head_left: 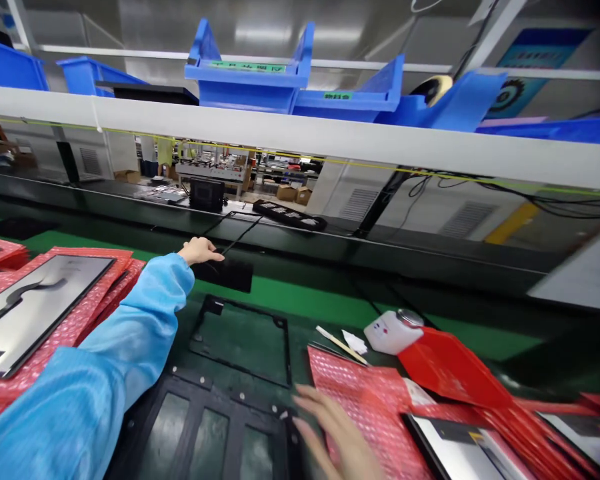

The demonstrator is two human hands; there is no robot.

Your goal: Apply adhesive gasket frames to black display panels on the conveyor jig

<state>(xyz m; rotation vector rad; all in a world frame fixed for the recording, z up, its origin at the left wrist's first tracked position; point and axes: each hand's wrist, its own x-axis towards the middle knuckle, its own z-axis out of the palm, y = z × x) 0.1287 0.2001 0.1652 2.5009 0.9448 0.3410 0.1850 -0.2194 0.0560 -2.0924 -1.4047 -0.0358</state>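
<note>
My left hand (200, 251), in a light blue sleeve, reaches to the far side of the bench. Its fingers pinch a thin black rectangular frame (243, 231), which slants up towards the back ledge. Just under that hand lies a flat black sheet (230, 275). My right hand (336, 432) is blurred near the bottom, with fingers apart and nothing seen in them. It is beside a black fixture (200, 395) with several rectangular openings. Beyond the fixture, another thin black frame (286, 353) lies flat on the dark green surface.
Silvery panels (45, 293) on red bubble wrap are stacked at left. At right are red bubble-wrap bags (360, 393), another panel (460, 447), a white bottle (393, 331) and a pale stick (341, 345). Blue bins (250, 83) stand on a white shelf (280, 130) overhead.
</note>
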